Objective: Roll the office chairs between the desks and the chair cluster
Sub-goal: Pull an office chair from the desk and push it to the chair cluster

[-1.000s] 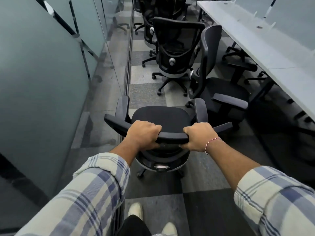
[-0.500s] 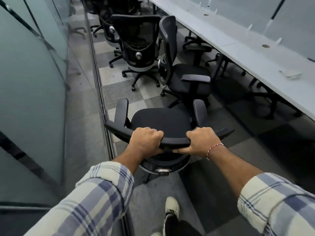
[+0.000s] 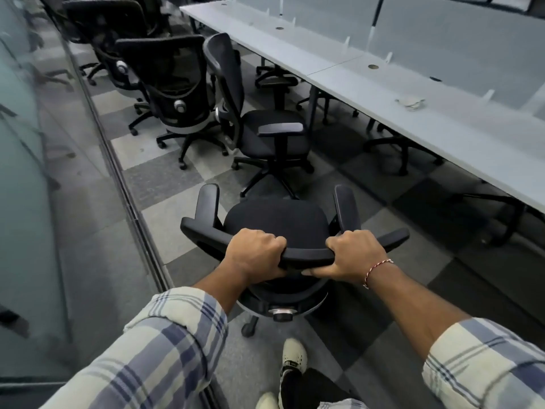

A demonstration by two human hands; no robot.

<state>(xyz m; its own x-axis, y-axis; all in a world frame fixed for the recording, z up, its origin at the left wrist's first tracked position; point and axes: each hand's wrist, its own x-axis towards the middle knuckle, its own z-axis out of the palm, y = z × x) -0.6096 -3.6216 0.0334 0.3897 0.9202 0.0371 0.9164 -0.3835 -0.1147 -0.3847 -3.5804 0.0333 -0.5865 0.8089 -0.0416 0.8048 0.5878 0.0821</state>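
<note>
Black office chair (image 3: 277, 222) directly under your grip, seen from behind and above, seat facing away from you. Both hands on its backrest top rail (image 3: 306, 256): left hand (image 3: 255, 255) closed tight, fingers curled over the rail; right hand (image 3: 354, 255) just beside it on the same rail, fingers wrapped over, thumb tucked beneath. Armrests (image 3: 208, 202) reach forward either side of your hands. Red-and-white thread bracelet (image 3: 379, 268) on your right wrist. Just ahead of the grip a second chair (image 3: 274, 134) stands side-on, its base near the held seat; beyond it and to the left, a mesh-backed chair (image 3: 177, 84), more chairs (image 3: 103, 22) behind. Right of your hands, a long grey desk (image 3: 442, 119) carrying a crumpled pale scrap (image 3: 411, 102). Left of your hands, a frosted glass partition (image 3: 26, 202) above a floor track (image 3: 132, 202). Below the grip, your pale shoe (image 3: 293, 357) on checkered carpet tiles (image 3: 165, 178).
</note>
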